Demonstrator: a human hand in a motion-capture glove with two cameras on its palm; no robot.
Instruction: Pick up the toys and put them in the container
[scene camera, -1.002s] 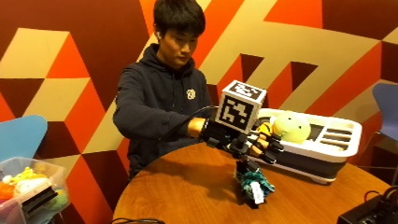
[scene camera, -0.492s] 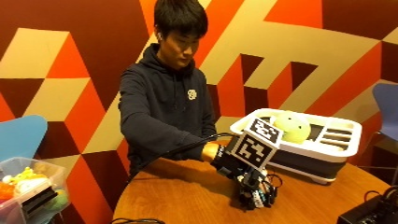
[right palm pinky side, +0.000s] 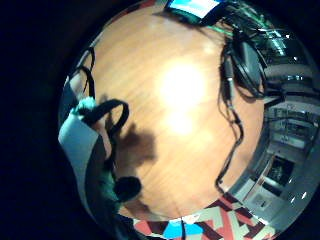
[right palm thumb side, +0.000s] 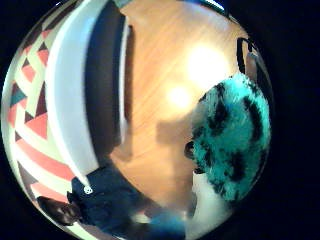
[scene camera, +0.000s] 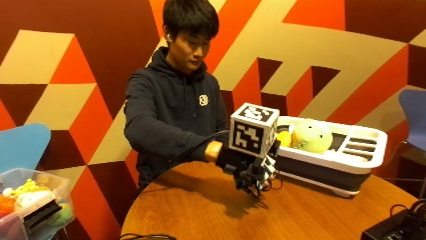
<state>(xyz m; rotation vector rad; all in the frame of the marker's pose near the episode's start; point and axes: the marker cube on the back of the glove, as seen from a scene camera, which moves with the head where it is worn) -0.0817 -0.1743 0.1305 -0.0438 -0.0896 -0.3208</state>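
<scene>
A round wooden table (scene camera: 200, 210) fills the lower part of the outside view, and a person in a dark hooded sweatshirt (scene camera: 170, 112) sits behind it. On the table's far right side stands the container, a white plastic bin with a dark lower body and a slotted section at its end (scene camera: 346, 160); a round yellow-green plush toy (scene camera: 311, 136) lies in it beside something orange. The black-gloved right hand (scene camera: 251, 172) is held just above the table top, close beside the near end of the container, with its fingers pointing down and curled. The thumb-side palm view shows a fluffy turquoise plush toy with black spots (right palm thumb side: 232, 137) filling the space right against the palm, above the wood, so the hand appears to grip it; how the fingers wrap round it cannot be made out. At the left edge, off the table, a clear plastic box holding more toys (scene camera: 30, 202) sits beside a blue chair (scene camera: 20, 145).
</scene>
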